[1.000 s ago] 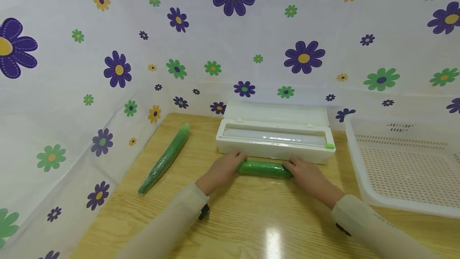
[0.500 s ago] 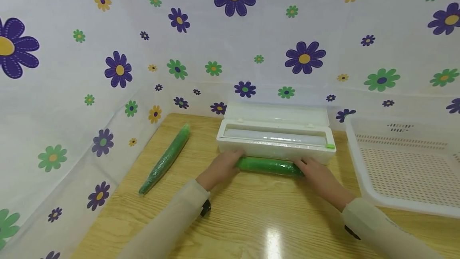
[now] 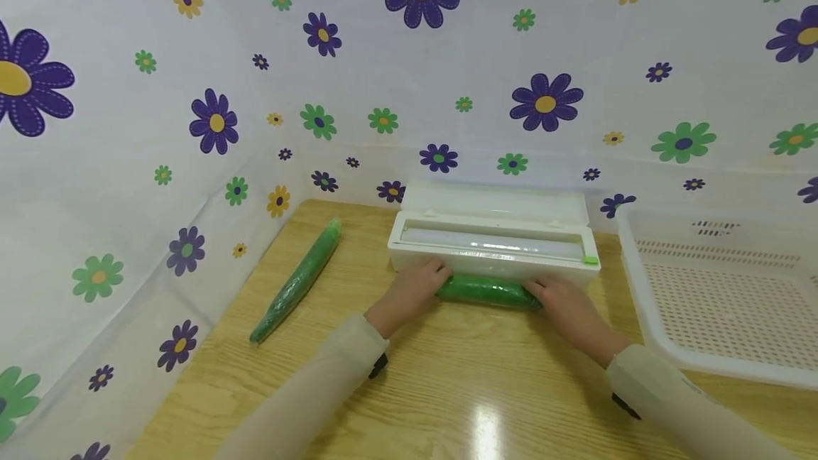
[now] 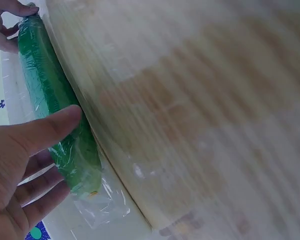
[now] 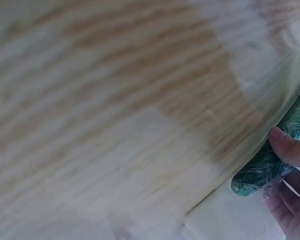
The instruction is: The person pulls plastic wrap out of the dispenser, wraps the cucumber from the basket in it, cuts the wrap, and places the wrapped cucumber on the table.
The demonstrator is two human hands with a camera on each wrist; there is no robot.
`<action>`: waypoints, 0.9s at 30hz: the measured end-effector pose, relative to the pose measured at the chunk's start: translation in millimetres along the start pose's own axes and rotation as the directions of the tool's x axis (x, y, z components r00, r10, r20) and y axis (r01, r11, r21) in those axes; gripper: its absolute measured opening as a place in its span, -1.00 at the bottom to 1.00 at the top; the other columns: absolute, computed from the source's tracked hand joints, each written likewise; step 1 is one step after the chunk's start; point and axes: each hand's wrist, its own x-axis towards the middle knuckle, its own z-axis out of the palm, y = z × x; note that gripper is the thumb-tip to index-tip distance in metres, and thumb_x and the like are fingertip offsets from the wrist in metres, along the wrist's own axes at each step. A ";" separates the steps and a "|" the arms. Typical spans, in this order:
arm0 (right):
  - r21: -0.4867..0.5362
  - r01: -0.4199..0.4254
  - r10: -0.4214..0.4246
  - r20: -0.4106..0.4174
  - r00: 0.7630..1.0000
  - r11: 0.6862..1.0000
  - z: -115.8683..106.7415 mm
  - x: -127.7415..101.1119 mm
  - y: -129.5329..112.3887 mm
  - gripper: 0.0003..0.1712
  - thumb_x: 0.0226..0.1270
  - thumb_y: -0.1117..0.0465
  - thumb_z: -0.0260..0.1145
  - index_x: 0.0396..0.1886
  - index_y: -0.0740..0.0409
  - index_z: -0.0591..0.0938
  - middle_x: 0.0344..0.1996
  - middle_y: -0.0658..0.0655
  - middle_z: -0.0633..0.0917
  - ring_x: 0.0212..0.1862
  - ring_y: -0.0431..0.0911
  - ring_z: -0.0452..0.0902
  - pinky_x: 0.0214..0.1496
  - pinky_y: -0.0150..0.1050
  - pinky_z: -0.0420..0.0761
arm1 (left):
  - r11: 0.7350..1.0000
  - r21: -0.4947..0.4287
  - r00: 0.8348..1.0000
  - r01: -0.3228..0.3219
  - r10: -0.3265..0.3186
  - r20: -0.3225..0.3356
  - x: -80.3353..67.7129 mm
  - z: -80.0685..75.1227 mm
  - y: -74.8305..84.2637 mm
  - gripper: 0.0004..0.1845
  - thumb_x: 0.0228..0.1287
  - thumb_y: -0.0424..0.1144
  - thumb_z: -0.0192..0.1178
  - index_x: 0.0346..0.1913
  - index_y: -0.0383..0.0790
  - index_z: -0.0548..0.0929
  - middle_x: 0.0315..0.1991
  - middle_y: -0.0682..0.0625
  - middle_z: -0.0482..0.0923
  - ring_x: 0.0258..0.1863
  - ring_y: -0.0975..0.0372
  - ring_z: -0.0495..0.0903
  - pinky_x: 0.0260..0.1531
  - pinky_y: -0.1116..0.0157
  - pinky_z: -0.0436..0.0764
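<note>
In the head view a cucumber [image 3: 488,291] in clear plastic film lies crosswise along the front of a white cling film dispenser [image 3: 498,266]. My left hand [image 3: 412,293] holds its left end and my right hand [image 3: 569,307] its right end. Seen from the left wrist, the thumb lies on top of the cucumber [image 4: 52,80] with the fingers curled under, and loose film [image 4: 102,205] sticks out past the end. The right wrist view has the right thumb and fingers round the other end [image 5: 255,175], where the film is crumpled.
A second wrapped cucumber [image 3: 297,282] lies slanted on the wooden table [image 3: 447,389] at the left. The dispenser's lid [image 3: 495,202] stands raised behind its film roll [image 3: 492,241]. A white perforated basket [image 3: 664,346] is at the right, and a flowered cloth [image 3: 358,41] hangs behind.
Both hands have shifted right; the left hand moved in along the cucumber over the last half second. The cucumber has rolled slightly and sits closer to the dispenser.
</note>
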 end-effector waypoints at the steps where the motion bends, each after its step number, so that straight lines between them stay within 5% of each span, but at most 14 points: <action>1: -0.001 -0.002 0.002 0.006 1.000 1.000 -0.3 0.5 0.4 -0.58 0.02 0.50 0.37 -0.04 0.34 0.60 -0.15 0.25 0.68 -0.05 0.09 0.59 0.01 -0.09 0.60 | 1.000 0.005 1.000 0.000 0.000 0.001 0.6 1.1 -0.2 -0.52 -0.01 -0.22 0.43 0.01 -0.20 0.51 -0.11 -0.02 0.53 -0.14 0.22 0.54 -0.14 0.34 0.59; 6: 0.017 -0.017 0.016 0.056 0.998 1.000 -2.7 1.7 2.9 -0.56 0.03 0.52 0.35 -0.01 0.39 0.56 -0.09 0.28 0.66 0.01 0.12 0.56 0.08 -0.06 0.57 | 1.000 0.007 1.000 0.007 -0.007 -0.005 2.6 4.9 -0.6 -0.55 0.03 -0.25 0.40 0.01 -0.18 0.51 -0.10 -0.02 0.54 -0.14 0.22 0.56 -0.14 0.34 0.60; 13: 0.072 -0.023 0.020 0.036 0.999 0.997 -6.2 -0.4 3.7 -0.52 -0.12 0.47 0.46 -0.12 0.38 0.52 -0.14 0.31 0.60 -0.05 0.14 0.54 0.01 -0.04 0.59 | 0.993 -0.107 0.999 0.049 -0.046 0.024 5.9 0.5 -2.0 -0.56 0.00 -0.36 0.39 0.01 -0.20 0.57 -0.06 -0.05 0.58 -0.08 0.18 0.59 -0.03 0.30 0.59; 27: 0.091 -0.055 0.048 0.081 0.996 0.994 -5.2 4.0 6.3 -0.57 -0.17 0.41 0.51 -0.21 0.33 0.59 -0.24 0.23 0.64 -0.13 0.07 0.57 -0.03 -0.07 0.60 | 0.994 -0.104 0.997 0.044 -0.037 0.067 8.5 -2.1 -2.3 -0.52 -0.12 -0.31 0.48 -0.04 -0.14 0.58 -0.09 0.02 0.58 -0.14 0.23 0.58 -0.10 0.32 0.60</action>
